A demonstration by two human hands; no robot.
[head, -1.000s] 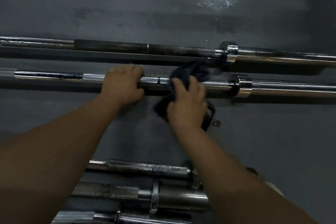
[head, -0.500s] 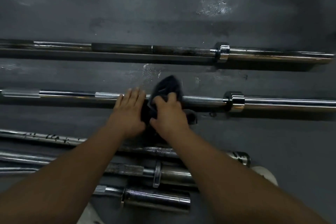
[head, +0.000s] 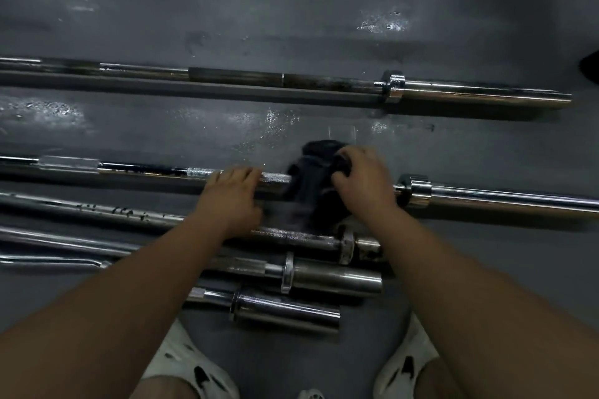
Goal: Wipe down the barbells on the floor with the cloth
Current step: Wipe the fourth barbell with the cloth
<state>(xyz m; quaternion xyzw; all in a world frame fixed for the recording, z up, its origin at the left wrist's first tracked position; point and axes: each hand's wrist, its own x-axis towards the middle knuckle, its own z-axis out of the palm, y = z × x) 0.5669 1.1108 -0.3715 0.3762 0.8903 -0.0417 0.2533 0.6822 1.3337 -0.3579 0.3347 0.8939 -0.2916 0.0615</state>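
The right hand (head: 363, 181) clenches the dark cloth (head: 311, 178), soft and limp, bunched over the second barbell (head: 486, 199) on the floor. The left hand (head: 231, 194) rests fingers flat on its knurled shaft, judged heavy, rigid, prone to roll; best steadied there

Dark grey gym floor under dim light

The floor (head: 291, 3) is a dull charcoal surface, scuffed and mottled, with pale glossy patches (head: 382, 23) that catch the light like damp spots. Its far part lies bare; a dark shape (head: 591, 68) cuts in at the right edge.
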